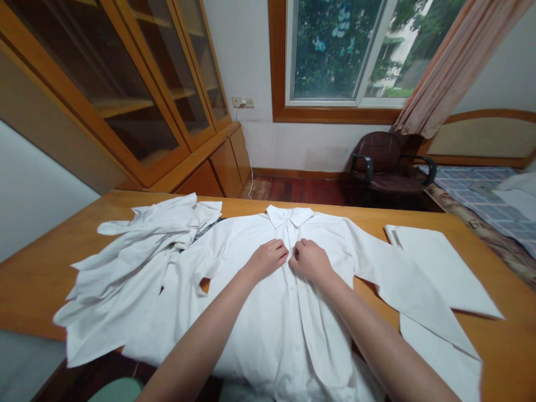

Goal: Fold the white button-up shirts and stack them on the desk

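Note:
A white long-sleeved collared shirt [262, 324] lies front up on the table, its collar toward the far edge. My left hand [268, 258] is closed, fingertips pinching one front edge below the collar. Close beside it, my right hand [310, 259] is closed on the opposite front edge. Buttons run down the front below my hands, where the two edges hang partly apart. One sleeve stretches out to the right; the other side meets a loose heap of white garments [138, 279]. Any button between my fingers is hidden.
A folded white cloth [446, 268] lies on the right of the wooden table [33, 290]. Beyond stand a brown armchair [379, 156], a bed [494, 184] and a glass-fronted cabinet [196, 139]. Part of a pale green round thing [119, 391] shows below the near edge.

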`<state>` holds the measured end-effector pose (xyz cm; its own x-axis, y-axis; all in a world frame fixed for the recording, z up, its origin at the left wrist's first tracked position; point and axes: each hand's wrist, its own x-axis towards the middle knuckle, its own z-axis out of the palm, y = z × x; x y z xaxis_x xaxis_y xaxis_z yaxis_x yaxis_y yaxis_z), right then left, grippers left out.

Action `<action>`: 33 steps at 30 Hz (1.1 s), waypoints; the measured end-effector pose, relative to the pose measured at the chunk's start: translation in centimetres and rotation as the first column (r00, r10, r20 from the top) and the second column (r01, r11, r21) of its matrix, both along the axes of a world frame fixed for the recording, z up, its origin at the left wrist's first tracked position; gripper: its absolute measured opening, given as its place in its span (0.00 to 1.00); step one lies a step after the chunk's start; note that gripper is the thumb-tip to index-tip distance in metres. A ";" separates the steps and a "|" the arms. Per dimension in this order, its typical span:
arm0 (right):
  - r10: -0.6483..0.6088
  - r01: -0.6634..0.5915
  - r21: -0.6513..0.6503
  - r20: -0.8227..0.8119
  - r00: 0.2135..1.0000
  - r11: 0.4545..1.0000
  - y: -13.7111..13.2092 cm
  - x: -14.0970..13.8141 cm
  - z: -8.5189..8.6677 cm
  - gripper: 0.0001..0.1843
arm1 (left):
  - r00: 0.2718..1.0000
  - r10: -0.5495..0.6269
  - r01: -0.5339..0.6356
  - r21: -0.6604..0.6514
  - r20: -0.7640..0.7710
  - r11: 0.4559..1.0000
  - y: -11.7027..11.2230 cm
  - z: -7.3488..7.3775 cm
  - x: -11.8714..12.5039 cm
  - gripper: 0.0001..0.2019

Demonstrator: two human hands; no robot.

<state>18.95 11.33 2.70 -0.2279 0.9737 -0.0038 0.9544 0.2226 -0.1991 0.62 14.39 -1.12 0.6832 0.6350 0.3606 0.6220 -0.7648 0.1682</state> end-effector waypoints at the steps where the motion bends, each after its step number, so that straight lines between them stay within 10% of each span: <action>1: 0.003 -0.003 0.008 -0.006 1.000 1.000 -0.1 0.0 -0.1 0.09 | 0.999 -0.022 0.022 0.014 -0.023 1.000 0.1 0.1 0.0 0.09; 33: -0.087 0.106 0.090 -0.199 0.976 0.990 0.4 1.2 -2.0 0.06 | 0.995 -0.072 0.077 -0.067 0.069 0.995 0.6 0.1 -0.3 0.09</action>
